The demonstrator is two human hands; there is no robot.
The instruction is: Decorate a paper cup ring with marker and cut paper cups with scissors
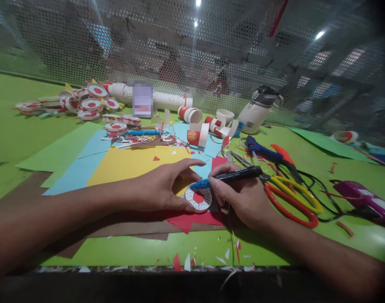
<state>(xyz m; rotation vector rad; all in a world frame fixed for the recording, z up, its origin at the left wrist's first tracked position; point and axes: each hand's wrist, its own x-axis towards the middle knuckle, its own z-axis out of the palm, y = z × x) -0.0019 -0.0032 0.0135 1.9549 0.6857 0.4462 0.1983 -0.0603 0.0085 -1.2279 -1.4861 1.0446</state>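
Observation:
My right hand [235, 187] grips a black marker pen [239, 173] with a blue front end, and its tip meets the upper part of a small round paper disc [199, 206]. This white disc, which looks like a cup base, has a red centre and blue dots around it. With thumb at the disc's lower left edge and fingers curved past its far side, my left hand [157, 185] steadies it. Under the hands lie yellow paper [126, 166], red paper [208, 218] and brown sheets [135, 227].
Scissors [293, 198] with red and yellow handles lie right, near a blue glue gun [265, 149] and a purple device [363, 198]. Cut paper cups [197, 136], decorated discs [91, 104], a stack of cups [170, 99] and a bottle [254, 111] stand farther back.

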